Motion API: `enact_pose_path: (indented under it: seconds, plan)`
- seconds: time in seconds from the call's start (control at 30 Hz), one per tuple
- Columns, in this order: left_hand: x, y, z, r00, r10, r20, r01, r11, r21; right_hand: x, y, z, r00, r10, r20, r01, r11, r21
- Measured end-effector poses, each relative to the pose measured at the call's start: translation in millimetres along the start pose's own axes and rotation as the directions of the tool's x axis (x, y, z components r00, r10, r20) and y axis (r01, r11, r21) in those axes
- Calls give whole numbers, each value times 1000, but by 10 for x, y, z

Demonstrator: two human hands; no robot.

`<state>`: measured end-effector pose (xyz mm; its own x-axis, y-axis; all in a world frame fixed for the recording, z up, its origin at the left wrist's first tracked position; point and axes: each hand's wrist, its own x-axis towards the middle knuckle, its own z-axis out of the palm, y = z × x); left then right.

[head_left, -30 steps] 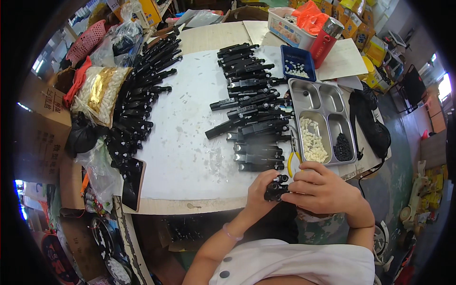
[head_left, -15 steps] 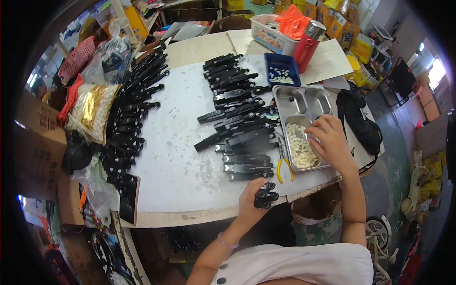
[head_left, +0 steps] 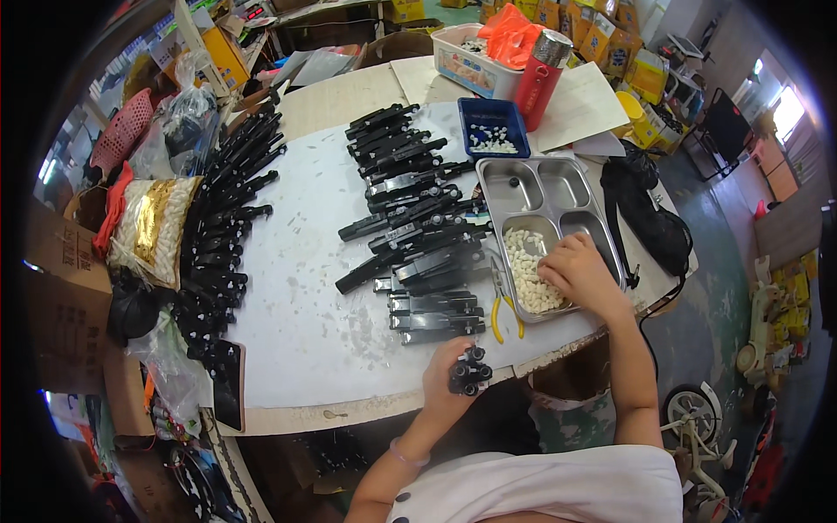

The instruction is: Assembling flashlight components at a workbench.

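My left hand (head_left: 442, 381), at the table's near edge, is closed around a black plastic part with several round tube ends (head_left: 471, 373) facing up. My right hand (head_left: 575, 275) reaches into the near left compartment of a steel divided tray (head_left: 596, 225). Its fingers are curled together among small white pieces (head_left: 528, 266); the fingertips are partly hidden, so what they hold cannot be made out. Left of the tray lie pliers with yellow handles (head_left: 499, 318). Beside those, a column of long black plastic parts (head_left: 436, 261) lies side by side on the white tabletop.
More black parts (head_left: 214, 261) are piled along the table's left side, near a bag of white pieces (head_left: 148, 231). Behind the tray stand a blue bin (head_left: 494, 122), a red flask (head_left: 540, 83) and a white tub (head_left: 466, 65). A black bag (head_left: 649, 222) lies right of the tray.
My right hand has lowered from above the tray into the white pieces. The part in my left hand is turned slightly, and the whole scene has shifted a little leftward in view.
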<state>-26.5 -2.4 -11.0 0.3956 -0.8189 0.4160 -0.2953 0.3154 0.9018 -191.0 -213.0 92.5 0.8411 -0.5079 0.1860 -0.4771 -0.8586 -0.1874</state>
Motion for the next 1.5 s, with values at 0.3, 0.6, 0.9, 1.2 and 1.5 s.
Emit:
enact_pose_path:
  seconds: [0.3, 0.6, 0.9, 1.2, 1.5]
  plan:
    - [48, 88, -27, 1000, -3, 22, 4, 1000, -18, -58, -823, -210, 981, 183, -55, -93, 709, 699]
    - [28, 30, -4, 1000, -2, 19, 1, 999, 33, 35, -1100, -145, 933, -266, -243, 344, 857, 384]
    - [4, 24, 4, 1000, 29, -4, -29, 999, -14, 141, -1065, -158, 910, -387, -149, 413, 813, 410]
    - [7, 30, 2, 1000, 10, 9, -10, 1000, -22, 97, -1054, -23, 981, -139, -138, 196, 694, 693]
    - [20, 52, 0, 1000, -15, -7, 15, 1000, 2, 79, -1130, -4, 932, -202, -302, 321, 848, 421]
